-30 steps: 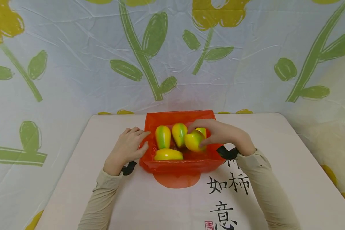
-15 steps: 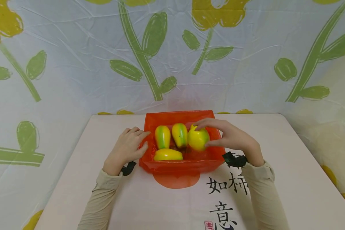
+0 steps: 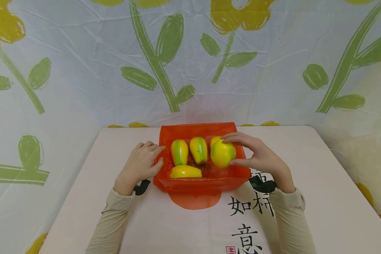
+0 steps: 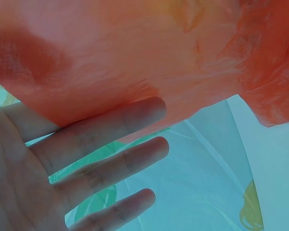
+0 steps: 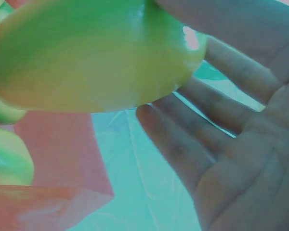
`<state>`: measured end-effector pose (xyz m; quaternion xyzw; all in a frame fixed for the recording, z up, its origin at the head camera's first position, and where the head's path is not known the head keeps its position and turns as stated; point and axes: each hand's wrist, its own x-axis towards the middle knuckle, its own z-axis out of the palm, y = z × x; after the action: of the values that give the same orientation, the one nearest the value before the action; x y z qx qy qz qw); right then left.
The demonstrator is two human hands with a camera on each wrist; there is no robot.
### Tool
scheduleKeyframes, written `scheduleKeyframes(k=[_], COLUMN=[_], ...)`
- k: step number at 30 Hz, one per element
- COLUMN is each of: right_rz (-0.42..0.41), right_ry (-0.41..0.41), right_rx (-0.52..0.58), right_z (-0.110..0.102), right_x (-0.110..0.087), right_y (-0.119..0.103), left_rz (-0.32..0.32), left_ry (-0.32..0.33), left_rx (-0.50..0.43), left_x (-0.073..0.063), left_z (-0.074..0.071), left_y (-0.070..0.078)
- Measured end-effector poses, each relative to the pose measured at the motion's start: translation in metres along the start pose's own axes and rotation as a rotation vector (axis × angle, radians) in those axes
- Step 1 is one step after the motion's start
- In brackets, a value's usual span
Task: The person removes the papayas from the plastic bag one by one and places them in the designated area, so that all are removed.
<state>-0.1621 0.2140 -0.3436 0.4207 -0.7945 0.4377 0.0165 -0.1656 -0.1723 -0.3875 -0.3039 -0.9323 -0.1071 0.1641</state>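
My right hand (image 3: pixel 257 150) holds a yellow-green papaya (image 3: pixel 223 154) with its thumb and fingers, over the right side of an open red plastic bag (image 3: pixel 200 184). In the right wrist view the held papaya (image 5: pixel 96 62) is long and smooth, greener along its top. Several similar fruits lie in the bag: two stand side by side, one papaya (image 3: pixel 179 151) left of another (image 3: pixel 198 150), and a third (image 3: pixel 185 171) lies crosswise in front. My left hand (image 3: pixel 143 160) rests at the bag's left side. The left wrist view shows straight fingers (image 4: pixel 139 113) against the red film (image 4: pixel 135 57).
The bag stands near the back edge of a pale table (image 3: pixel 171 229) printed with black characters (image 3: pixel 246 236) and an orange-red shape (image 3: pixel 195 200). A white cloth (image 3: pixel 273 84) with green stems and yellow flowers hangs behind and around the table.
My right hand has drawn back a little to the right with the papaya, uncovering more of the fruit behind it. The left hand and the bag have stayed in place.
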Motion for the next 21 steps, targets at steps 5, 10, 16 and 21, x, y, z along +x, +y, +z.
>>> scheduleKeyframes(k=[5, 10, 16, 21], right_rz=[-0.030, -0.056, -0.088, -0.096], right_ry=[0.055, 0.131, 0.231, 0.320], right_rx=[0.024, 0.025, 0.061, 0.156], right_z=[-0.0005, -0.0016, -0.0034, -0.0065], right_x=[-0.0005, -0.0017, -0.0031, -0.0049], right_y=[0.0019, 0.0038, 0.0081, 0.0074], left_rz=[-0.004, -0.004, -0.011, -0.016], left_ry=[0.005, 0.000, -0.005, -0.014], left_rx=[0.000, -0.003, -0.005, -0.005], left_x=[-0.0001, 0.0002, 0.0008, 0.0006], left_z=[0.0002, -0.0007, -0.0012, -0.0026], left_y=[-0.0011, -0.0006, -0.0004, 0.0004])
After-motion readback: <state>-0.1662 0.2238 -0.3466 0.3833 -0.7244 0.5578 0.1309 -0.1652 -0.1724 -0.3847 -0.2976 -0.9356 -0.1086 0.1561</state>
